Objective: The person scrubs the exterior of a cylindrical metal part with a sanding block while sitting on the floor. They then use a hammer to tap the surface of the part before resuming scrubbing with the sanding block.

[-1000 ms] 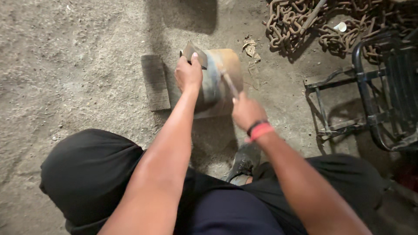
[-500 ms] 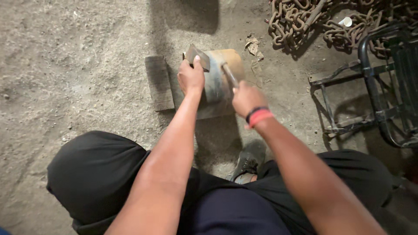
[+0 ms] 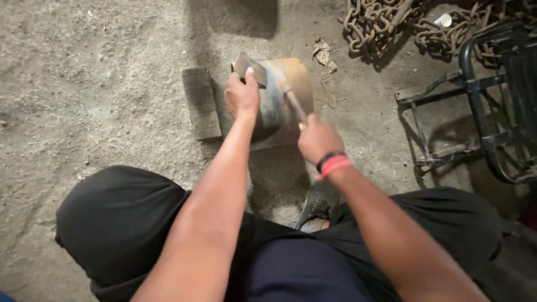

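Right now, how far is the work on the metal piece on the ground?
Work is in hand. The left hand holds a flat metal piece against the metal cylinder. The right hand grips a thin tool laid on the cylinder. Nothing shows as finished, and how much is left cannot be told. A worn block lies beside, untouched.

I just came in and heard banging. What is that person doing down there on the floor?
A person in black trousers crouches over a rounded metal block on the gritty floor. The left hand presses a flat dark metal piece onto the block's top. The right hand, with a pink and black wristband, grips a thin tool handle angled toward that piece. A rough file-like bar lies left of the block, and rusty chains are heaped behind.
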